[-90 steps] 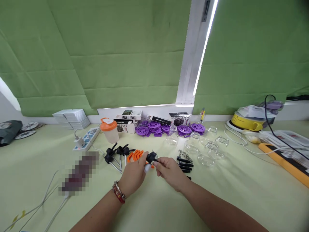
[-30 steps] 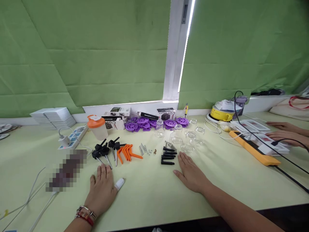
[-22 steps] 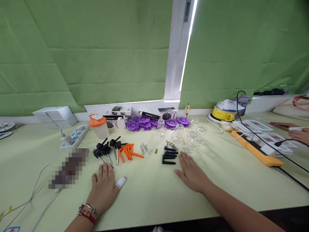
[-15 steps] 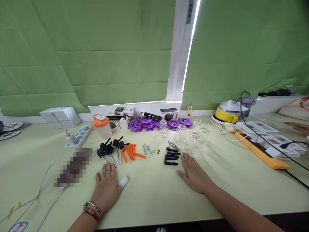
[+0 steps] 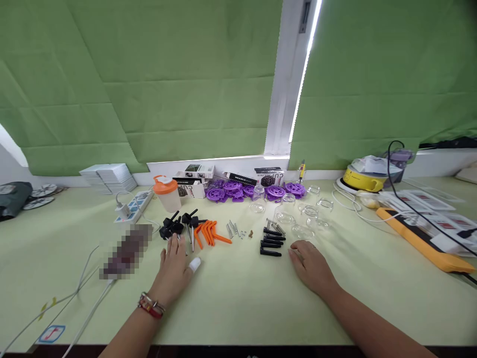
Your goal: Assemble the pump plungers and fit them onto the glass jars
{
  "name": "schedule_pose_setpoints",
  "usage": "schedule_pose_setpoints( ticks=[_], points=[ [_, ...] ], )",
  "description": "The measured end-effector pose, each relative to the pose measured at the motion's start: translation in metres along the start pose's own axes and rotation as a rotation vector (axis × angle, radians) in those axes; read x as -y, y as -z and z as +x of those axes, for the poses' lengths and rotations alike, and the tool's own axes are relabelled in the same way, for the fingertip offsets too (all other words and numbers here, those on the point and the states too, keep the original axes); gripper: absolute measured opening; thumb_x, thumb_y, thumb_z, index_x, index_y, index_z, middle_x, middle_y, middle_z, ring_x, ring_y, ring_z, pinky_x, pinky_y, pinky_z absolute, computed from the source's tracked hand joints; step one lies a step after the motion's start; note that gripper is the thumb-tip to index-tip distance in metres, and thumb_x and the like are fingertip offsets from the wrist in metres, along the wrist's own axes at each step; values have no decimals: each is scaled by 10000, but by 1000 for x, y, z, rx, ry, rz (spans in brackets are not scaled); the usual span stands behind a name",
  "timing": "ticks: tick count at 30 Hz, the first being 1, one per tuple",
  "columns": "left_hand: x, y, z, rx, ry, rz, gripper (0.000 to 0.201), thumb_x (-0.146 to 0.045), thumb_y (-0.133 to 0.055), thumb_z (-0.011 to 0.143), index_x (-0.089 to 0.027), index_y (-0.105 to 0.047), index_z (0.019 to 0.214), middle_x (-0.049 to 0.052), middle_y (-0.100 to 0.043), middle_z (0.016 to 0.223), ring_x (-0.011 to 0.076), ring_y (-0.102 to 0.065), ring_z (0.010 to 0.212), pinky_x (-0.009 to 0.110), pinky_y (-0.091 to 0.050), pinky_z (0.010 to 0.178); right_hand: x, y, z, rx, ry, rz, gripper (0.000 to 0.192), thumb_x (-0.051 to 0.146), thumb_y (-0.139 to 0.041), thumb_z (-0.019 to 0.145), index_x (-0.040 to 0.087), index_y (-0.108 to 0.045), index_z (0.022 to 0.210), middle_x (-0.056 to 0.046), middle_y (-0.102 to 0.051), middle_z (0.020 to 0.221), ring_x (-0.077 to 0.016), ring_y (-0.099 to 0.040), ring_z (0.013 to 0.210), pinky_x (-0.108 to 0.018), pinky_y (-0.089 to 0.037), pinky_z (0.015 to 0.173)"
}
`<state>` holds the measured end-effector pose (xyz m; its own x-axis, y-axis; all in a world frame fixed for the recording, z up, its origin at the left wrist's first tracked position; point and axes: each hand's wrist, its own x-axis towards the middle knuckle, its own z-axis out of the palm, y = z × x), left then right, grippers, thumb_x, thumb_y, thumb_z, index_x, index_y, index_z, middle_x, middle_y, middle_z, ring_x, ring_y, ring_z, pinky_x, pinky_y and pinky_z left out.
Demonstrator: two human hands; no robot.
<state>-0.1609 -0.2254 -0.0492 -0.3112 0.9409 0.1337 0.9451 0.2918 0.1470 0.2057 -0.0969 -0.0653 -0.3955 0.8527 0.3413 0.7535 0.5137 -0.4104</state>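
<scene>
My left hand (image 5: 172,271), a white wrap on its thumb, reaches to the near edge of the black knobs with metal rods (image 5: 172,226). Its fingers are extended and hold nothing visible; they cover some rod ends. Orange bent levers (image 5: 210,232) lie just right of it. My right hand (image 5: 312,268) rests on the table with loosely bent fingers and nothing visible in them. Beside its fingertips are several black pegs (image 5: 272,243), with metal springs (image 5: 276,226) behind them. Screws (image 5: 233,228) and small brass-coloured pieces (image 5: 251,233) lie between the hands.
Purple wheel-like parts (image 5: 233,186) and printed boxes (image 5: 192,189) line the back. Clear plastic cups (image 5: 310,214) stand behind my right hand. An orange-lidded shaker (image 5: 167,194) and a power strip (image 5: 136,205) are left; a yellow pot (image 5: 363,179) and an orange power strip (image 5: 421,243) are right.
My left hand has moved forward to the black knobs. The fingers of my right hand have gone from flat to loosely bent. The view has shifted left; another person's hand has left the right edge.
</scene>
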Motion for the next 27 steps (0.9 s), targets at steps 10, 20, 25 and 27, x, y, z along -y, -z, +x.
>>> schedule_pose_setpoints(
  ticks=[10,20,25,27],
  points=[
    [-22,25,98,9,82,-23,536,-188,-403,793,-143,-416,1327,159,-498,1290,284,-564,1083,385,-461,866,-5,-6,-1,-38,93,27,150,220,-405,866,199,-550,832,-67,-603,870,-205,-559,823,-330,-464,719],
    [-22,9,99,14,120,-21,400,-266,-343,835,-130,-491,1180,191,-529,1194,309,-607,953,391,-492,707,2,0,-1,11,86,54,180,206,-384,873,202,-548,798,-63,-601,850,-196,-542,803,-332,-451,718],
    [-22,9,104,-14,152,-30,377,-238,-359,817,-134,-501,1150,201,-550,1132,331,-612,927,422,-492,690,3,1,0,24,69,64,178,201,-385,867,201,-546,792,-61,-600,848,-197,-542,803,-329,-449,712],
    [-22,10,104,-36,159,-43,374,-241,-373,815,-136,-497,1152,200,-555,1122,341,-609,937,434,-493,701,4,2,0,32,64,66,173,200,-388,866,201,-544,792,-57,-598,844,-192,-541,794,-321,-448,704]
  ],
)
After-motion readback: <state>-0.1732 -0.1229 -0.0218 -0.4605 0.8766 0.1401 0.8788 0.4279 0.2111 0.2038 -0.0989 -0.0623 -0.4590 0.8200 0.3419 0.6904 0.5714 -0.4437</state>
